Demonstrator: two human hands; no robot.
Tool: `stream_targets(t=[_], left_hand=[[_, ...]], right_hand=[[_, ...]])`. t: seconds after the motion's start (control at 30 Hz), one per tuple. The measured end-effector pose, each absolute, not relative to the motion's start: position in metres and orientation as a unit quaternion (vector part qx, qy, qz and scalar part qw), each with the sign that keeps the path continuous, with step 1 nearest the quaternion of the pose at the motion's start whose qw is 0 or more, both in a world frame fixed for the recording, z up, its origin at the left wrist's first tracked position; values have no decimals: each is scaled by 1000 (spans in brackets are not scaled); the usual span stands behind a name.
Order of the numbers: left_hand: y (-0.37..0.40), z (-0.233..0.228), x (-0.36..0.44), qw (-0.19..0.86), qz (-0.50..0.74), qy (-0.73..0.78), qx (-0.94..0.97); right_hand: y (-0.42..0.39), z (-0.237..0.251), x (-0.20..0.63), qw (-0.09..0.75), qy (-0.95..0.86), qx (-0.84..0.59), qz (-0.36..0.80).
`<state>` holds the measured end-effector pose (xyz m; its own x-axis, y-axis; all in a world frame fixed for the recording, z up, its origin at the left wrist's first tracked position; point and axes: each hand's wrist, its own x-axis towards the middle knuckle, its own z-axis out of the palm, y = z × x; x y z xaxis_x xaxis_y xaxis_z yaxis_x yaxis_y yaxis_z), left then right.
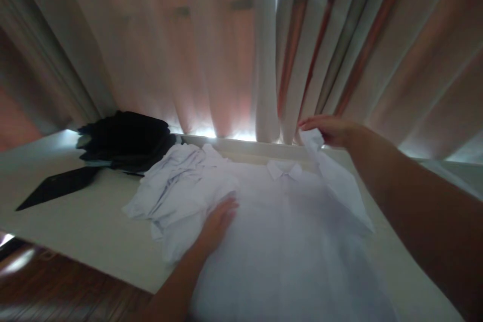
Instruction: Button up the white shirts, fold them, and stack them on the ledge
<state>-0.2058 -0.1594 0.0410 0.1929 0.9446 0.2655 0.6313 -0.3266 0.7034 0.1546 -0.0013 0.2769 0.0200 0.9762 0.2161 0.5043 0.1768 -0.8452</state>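
While the white shirt (279, 231) lies spread on the pale table (86, 221), collar (285, 168) at the far edge and lower part towards the wearer, both hands are on cloth. Right hand (328, 128): raised above the table near the far edge, thumb and fingers closed on the end of the sleeve (339, 176). Sleeve hangs slantwise from that grip, its lower part down beside the body of the shirt. Left hand (221, 219): palm down, fingers loosely extended and slightly bent, resting where the shirt meets a rumpled white heap (184, 181); cannot tell how much it touches of each. Heap lies directly left of the shirt, many creases, edges overlapping hard to separate. Further left, near the curtain, a stack of black cloth (124, 138), layers uneven. In front of it, a flat dark piece (56, 186) on the tabletop, kind unclear. Behind everything, long pleated curtains (222, 60), light showing along the bottom. Lower left, past the table edge, brown floor (75, 282), blurred
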Motion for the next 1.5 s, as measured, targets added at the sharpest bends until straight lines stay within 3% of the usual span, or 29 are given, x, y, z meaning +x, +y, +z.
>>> stream_targets(t=[0.07,0.17,0.33,0.5,0.63,0.7,0.77,1.2,1.5], left_hand=[[-150,43,-216,249,384,529,715],[-141,37,-226,269,396,554,682],[-133,21,-236,252,385,562,687],[-131,15,-237,232,369,555,708],[-129,8,-230,210,368,524,738],[-129,5,-226,204,364,518,746],[-130,4,-222,200,357,518,751],[-118,-13,-218,182,335,533,755],[-113,-15,-216,195,276,537,773]], right_hand=[[19,238,102,337,-621,-579,407],[39,173,34,331,-611,-584,420],[35,99,-1,408,-590,-616,325],[-43,64,80,407,-617,-650,177],[-132,28,161,319,-634,-699,86],[-166,9,194,189,-624,-758,4],[-186,-6,217,109,-612,-783,-2],[-156,-6,242,135,-426,-895,-17],[-159,1,279,98,-460,-882,-30]])
